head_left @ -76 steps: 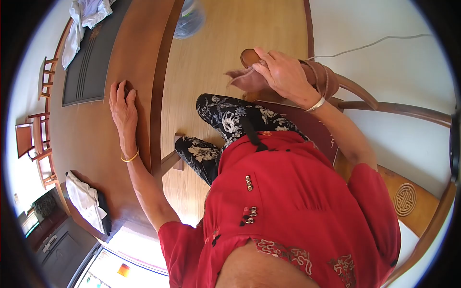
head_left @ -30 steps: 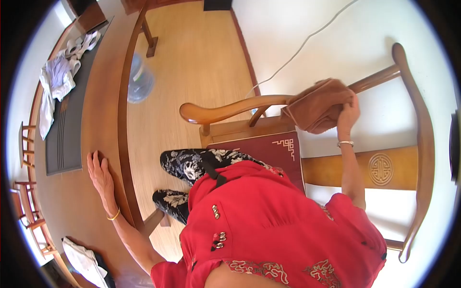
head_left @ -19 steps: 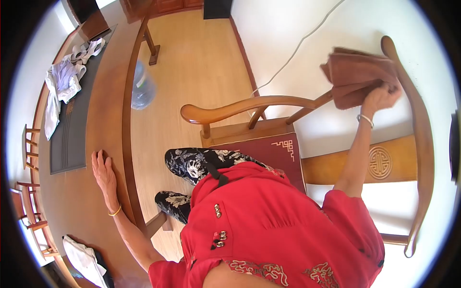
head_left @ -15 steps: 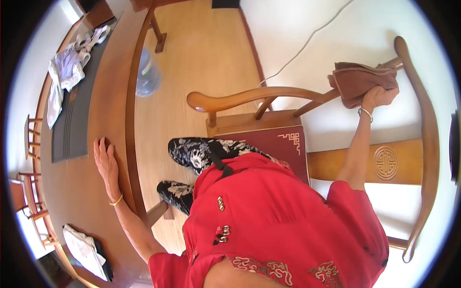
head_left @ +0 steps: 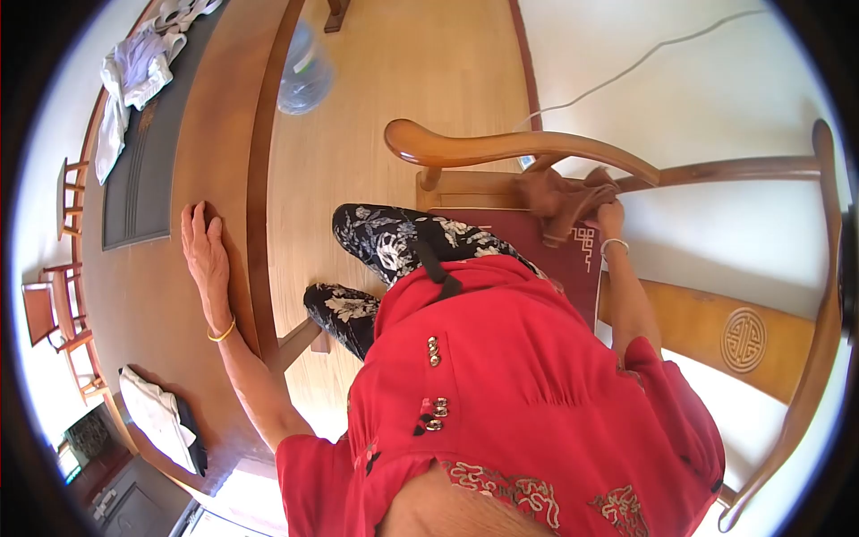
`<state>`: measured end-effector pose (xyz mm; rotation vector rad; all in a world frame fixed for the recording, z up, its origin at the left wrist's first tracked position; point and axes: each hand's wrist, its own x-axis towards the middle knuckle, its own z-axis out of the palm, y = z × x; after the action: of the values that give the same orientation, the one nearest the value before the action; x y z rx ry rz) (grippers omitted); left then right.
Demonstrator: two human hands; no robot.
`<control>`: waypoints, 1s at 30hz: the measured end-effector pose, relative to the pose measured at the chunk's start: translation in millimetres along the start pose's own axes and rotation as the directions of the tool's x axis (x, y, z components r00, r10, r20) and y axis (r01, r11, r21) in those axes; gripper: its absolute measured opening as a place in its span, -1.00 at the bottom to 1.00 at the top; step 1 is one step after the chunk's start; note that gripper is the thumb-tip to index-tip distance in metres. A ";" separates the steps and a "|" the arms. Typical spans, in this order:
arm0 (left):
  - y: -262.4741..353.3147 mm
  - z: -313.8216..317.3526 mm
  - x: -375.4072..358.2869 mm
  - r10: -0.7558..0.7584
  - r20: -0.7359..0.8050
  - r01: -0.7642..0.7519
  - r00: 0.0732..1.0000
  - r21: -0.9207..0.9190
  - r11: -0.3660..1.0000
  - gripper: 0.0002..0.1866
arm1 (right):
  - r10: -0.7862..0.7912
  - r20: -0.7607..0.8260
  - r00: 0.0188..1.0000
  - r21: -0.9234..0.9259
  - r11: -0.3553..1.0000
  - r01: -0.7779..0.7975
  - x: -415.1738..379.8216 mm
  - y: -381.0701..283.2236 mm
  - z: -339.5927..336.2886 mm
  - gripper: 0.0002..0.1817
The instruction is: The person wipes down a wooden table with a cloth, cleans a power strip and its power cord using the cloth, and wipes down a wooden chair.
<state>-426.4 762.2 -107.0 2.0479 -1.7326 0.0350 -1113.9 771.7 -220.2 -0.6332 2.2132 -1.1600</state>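
My right hand (head_left: 611,217) is closed on a brown cloth (head_left: 564,201), which hangs bunched over the dark red seat cushion (head_left: 537,231) by the chair's side. Just beyond the cloth curves the wooden armrest (head_left: 519,148). Part of the right fingers is hidden behind the cloth. On the brown wooden table (head_left: 215,125) my left hand (head_left: 206,255) lies flat, fingers stretched out and holding nothing. A gold bracelet circles the left wrist, and a pale bangle the right one.
A clear plastic water bottle (head_left: 306,72) stands on the floor beyond the table edge. White and lilac clothes (head_left: 143,67) lie on the table's far part, and a folded light cloth (head_left: 161,416) nearer. A cable (head_left: 635,67) runs along the wall.
My right hand has brought the brown cloth from the chair's back rail down and left to the seat's side. The left hand stays on the table. The view has shifted.
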 end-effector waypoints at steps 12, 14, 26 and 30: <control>6.3 -1.1 0.4 0.022 -0.088 -0.019 0.996 0.031 0.999 -0.62 | -0.338 0.467 0.817 -0.666 0.473 0.577 -12.8 -4.8 79.2 -0.67; 4.0 1.6 -1.1 0.030 -0.081 -0.027 0.996 0.031 0.999 -0.60 | -0.233 0.546 0.805 -0.626 0.525 0.577 -35.8 -27.7 80.6 -0.65; 24.3 -11.0 -1.9 -0.007 -0.093 0.003 0.996 -0.040 0.999 -0.61 | -0.022 0.914 0.406 -0.181 0.872 0.454 -154.7 -114.0 165.4 -0.67; 18.2 -6.4 -1.9 0.014 -0.099 -0.014 0.995 -0.009 1.000 -0.61 | -0.457 0.852 0.255 0.357 0.864 0.354 -197.4 -191.7 108.4 -0.68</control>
<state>-442.3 764.3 -96.0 1.9927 -1.6837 0.1305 -868.7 734.2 -59.1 -1.4611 0.9775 -0.7507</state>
